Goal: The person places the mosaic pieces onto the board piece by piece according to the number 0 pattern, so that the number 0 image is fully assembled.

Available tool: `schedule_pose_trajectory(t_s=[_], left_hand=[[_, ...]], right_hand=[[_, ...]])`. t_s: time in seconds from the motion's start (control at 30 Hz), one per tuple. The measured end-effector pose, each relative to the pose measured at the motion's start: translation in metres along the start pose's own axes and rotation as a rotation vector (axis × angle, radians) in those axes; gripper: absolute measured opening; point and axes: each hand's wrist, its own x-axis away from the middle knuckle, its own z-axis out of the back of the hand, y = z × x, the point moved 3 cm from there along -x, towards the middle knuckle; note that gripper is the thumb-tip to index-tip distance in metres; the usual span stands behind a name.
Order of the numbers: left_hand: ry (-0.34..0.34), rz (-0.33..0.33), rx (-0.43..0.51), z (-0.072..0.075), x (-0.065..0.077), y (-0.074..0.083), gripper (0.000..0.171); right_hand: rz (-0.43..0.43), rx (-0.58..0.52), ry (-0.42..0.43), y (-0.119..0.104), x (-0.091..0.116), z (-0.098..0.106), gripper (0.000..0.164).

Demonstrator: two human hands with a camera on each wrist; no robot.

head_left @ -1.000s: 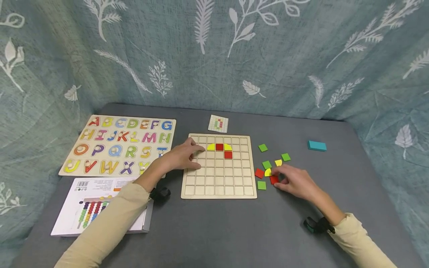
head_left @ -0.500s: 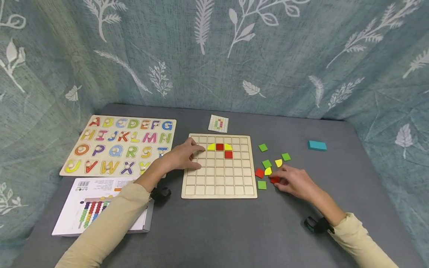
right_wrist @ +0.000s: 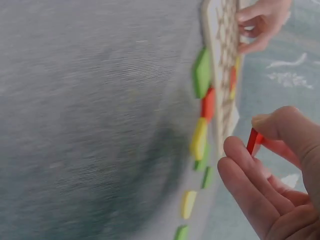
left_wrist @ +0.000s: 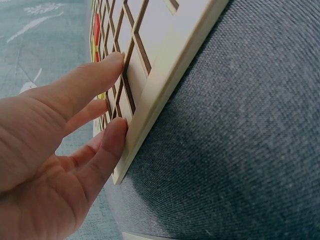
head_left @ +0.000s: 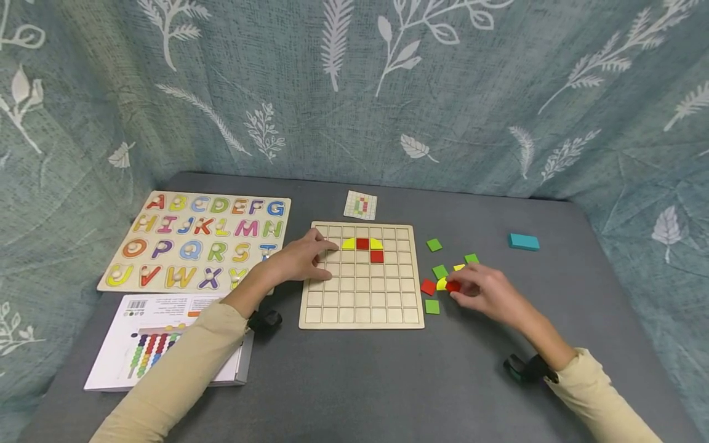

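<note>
1. I read the step in hand as picking up: the right hand (head_left: 490, 295) has thumb and fingers clamped on a red tile (right_wrist: 252, 141), which its wrist view shows lifted off the table (head_left: 354, 375), just right of the board (head_left: 362, 298).
2. I see the left hand (head_left: 301, 257) with thumb and fingers apart, tips resting on the board's left side; I take that as steadying it.
3. On the board, I have a red square (head_left: 362, 244) between two yellow quarters (head_left: 348, 244), with a second red square (head_left: 376, 256) in the next row, under the right-hand quarter. By my judgement, the pattern is only begun.
4. Beside the board's right edge I count four green tiles (head_left: 432, 306), two loose quarters (head_left: 442, 284) and a spare red (head_left: 428, 287).
5. The next move, I judge, calls for carrying the tile left, squaring it to a cell and lowering it flat. The card (head_left: 360, 204) is too small for me to name the cell.
</note>
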Motion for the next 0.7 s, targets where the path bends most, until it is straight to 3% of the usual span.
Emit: schedule_pose_trajectory(t_s=[0.2, 0.47, 0.7], left_hand=[[-0.005, -0.006, 0.004, -0.001, 0.000, -0.001, 0.059], [-0.004, -0.009, 0.007, -0.002, 0.001, -0.002, 0.059], [0.006, -0.015, -0.002, 0.000, 0.000, 0.000, 0.059]], right_hand=[[0.088, 0.009, 0.078, -0.010, -0.012, 0.003, 0.027], [0.083, -0.105, 0.008, -0.028, -0.029, -0.003, 0.024], [0.151, -0.115, 0.002, -0.039, -0.045, -0.012, 0.022]])
